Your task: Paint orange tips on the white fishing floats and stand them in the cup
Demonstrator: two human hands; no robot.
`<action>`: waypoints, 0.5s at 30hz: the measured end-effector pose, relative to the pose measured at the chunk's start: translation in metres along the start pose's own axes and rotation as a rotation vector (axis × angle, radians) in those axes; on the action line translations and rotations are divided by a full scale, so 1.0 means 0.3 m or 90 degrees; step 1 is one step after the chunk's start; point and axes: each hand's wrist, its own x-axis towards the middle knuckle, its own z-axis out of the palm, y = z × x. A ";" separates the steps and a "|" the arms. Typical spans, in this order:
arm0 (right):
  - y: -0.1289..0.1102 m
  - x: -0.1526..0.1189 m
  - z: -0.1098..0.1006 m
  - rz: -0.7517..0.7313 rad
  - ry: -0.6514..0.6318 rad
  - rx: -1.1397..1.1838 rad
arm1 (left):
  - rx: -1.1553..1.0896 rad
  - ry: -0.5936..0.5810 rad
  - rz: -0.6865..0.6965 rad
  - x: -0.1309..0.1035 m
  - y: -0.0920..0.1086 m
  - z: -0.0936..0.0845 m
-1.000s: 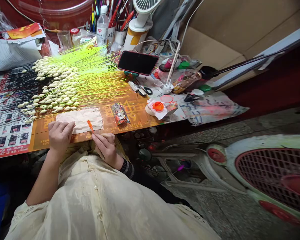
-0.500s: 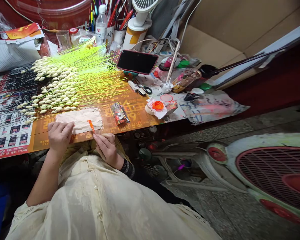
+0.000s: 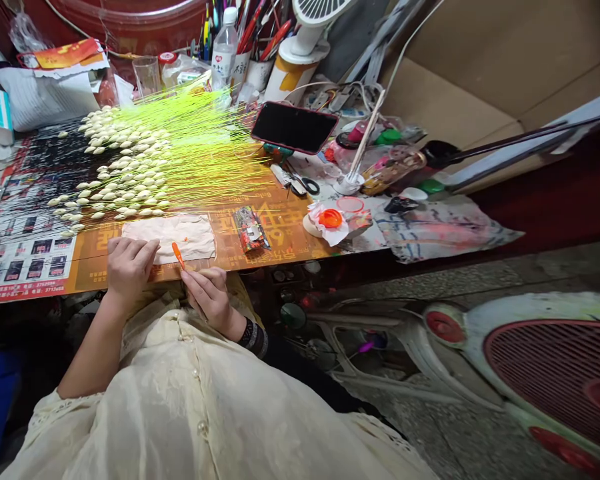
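Nearest, a cream blouse [image 3: 130, 427] is filling the foreground, and a dark beaded bracelet [image 3: 253, 337] is circling the right wrist. The right hand [image 3: 209, 297] is grasping an orange tapered stick [image 3: 178, 254], pinching its lower end between thumb and fingertips, so that its orange end is pointing up and away over the near edge of the cotton cloth [image 3: 197, 230]. The left hand [image 3: 131, 265] is resting by the cloth's left end with its fingers bent and gathered; I cannot tell whether they are pinching anything.

The stick is looking slim and probably very light, likely stiff lengthwise but apt to snap if bent. Its bright surface is seeming glossy, perhaps wet, so touching it could smear the colour or feel tacky; the lower end, where the fingertips are holding, is the safer place to grip, lightly. The cloth is looking soft and limp and is carrying an orange spot [image 3: 186, 239].

Just beyond, a crumpled, colour-streaked packet [image 3: 251, 230] is lying on the orange printed sheet [image 3: 293, 247], and a pot of orange paint [image 3: 330, 218] is sitting farther right. Farther back, pale oval beads [image 3: 137, 189] are lying massed on thin yellow-green stalks [image 3: 205, 143], while a smartphone [image 3: 294, 128] is leaning near scissors [image 3: 309, 186].
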 end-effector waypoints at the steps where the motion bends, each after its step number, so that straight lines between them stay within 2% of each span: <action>1: -0.002 0.003 0.002 -0.002 0.002 0.005 | -0.001 0.000 0.000 0.000 0.001 0.000; 9: -0.008 0.019 0.000 -0.003 0.021 0.009 | -0.010 -0.006 -0.010 -0.006 -0.002 0.005; 15: -0.002 0.004 0.002 0.011 -0.006 -0.010 | -0.015 -0.012 -0.017 -0.008 -0.003 0.004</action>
